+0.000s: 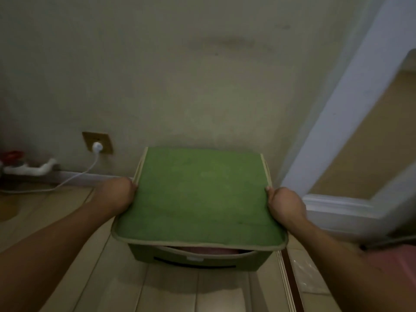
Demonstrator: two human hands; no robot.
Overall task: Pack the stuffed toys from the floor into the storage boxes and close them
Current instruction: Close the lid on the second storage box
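A green fabric storage box [198, 257] stands on the wooden floor against the wall. Its green lid [200, 194] with beige trim lies on top, with the front edge slightly lifted. Something pink [209, 251] shows through the gap under that edge. My left hand [119, 194] grips the box's left side, fingers curled under the lid's edge and hidden. My right hand [283, 203] grips the right side the same way, thumb at the lid's rim.
A wall socket [98, 143] with a white plug and cable sits left of the box. White pipes with a red valve [13, 156] run along the skirting at far left. A white door frame [337, 131] stands on the right. A pink object [391, 260] lies at lower right.
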